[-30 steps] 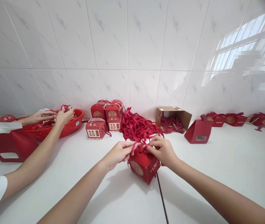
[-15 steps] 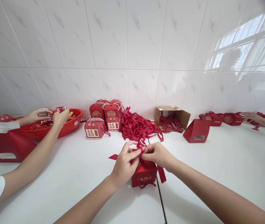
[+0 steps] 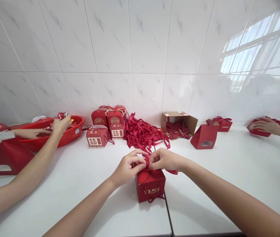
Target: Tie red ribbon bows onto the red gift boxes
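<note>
A small red gift box [image 3: 150, 186] with gold lettering stands upright on the white counter [image 3: 85, 177] in front of me. A red ribbon [image 3: 154, 171] lies across its top. My left hand [image 3: 128, 167] pinches the ribbon at the box's top left. My right hand [image 3: 165, 159] pinches the same ribbon just to the right, fingertips almost touching the left hand's. Both hands are closed on the ribbon above the box.
A heap of loose red ribbons [image 3: 142, 133] lies behind, beside finished boxes [image 3: 107, 126] and an open cardboard carton [image 3: 179, 123]. A co-worker's hands [image 3: 61, 124] reach into a red basin [image 3: 56, 133] at left. Another person's hand [image 3: 264, 125] holds a red box at far right.
The box turned so its lettered face is towards me and stands squarer. My hands drew the ribbon in tight on top. The person at right took red boxes away from the far row.
</note>
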Action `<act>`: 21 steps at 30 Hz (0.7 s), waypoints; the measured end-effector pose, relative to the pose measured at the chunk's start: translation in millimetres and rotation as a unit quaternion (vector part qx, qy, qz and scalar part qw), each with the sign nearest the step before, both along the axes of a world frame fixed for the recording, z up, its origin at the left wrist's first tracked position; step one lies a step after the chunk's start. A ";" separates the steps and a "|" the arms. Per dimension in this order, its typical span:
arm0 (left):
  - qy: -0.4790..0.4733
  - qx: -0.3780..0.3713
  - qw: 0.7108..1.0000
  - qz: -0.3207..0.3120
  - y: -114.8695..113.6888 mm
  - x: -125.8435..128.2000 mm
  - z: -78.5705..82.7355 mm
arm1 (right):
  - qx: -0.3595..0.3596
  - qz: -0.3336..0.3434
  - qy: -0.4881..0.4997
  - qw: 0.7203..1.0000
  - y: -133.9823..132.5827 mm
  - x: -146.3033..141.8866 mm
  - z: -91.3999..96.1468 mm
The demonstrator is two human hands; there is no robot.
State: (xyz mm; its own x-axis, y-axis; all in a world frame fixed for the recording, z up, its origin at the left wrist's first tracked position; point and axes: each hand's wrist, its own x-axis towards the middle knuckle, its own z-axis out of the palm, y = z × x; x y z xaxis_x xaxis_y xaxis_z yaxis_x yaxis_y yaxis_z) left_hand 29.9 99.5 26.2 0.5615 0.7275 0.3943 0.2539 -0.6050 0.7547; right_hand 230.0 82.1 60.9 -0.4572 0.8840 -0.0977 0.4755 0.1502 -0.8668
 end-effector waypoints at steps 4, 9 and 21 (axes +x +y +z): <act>0.079 0.023 0.997 0.008 -3.9 -15.2 19.3 | 0.032 -0.049 -0.058 0.997 -4.6 11.2 6.1; 0.076 -0.033 0.996 0.015 -4.6 -23.1 32.2 | 0.150 -0.092 -0.092 0.980 -13.2 17.8 1.2; 0.276 0.177 0.942 0.071 -6.2 -22.9 32.0 | 0.278 -0.113 -0.169 0.939 -19.6 17.7 -7.8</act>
State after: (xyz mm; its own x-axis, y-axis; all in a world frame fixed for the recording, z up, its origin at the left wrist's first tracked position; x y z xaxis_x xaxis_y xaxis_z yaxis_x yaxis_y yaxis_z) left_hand 7.0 93.2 58.2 0.6595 0.6881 0.3025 0.6452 -0.7247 0.2419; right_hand 247.7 62.5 53.1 -0.2769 0.9122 0.3020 0.7838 0.3962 -0.4782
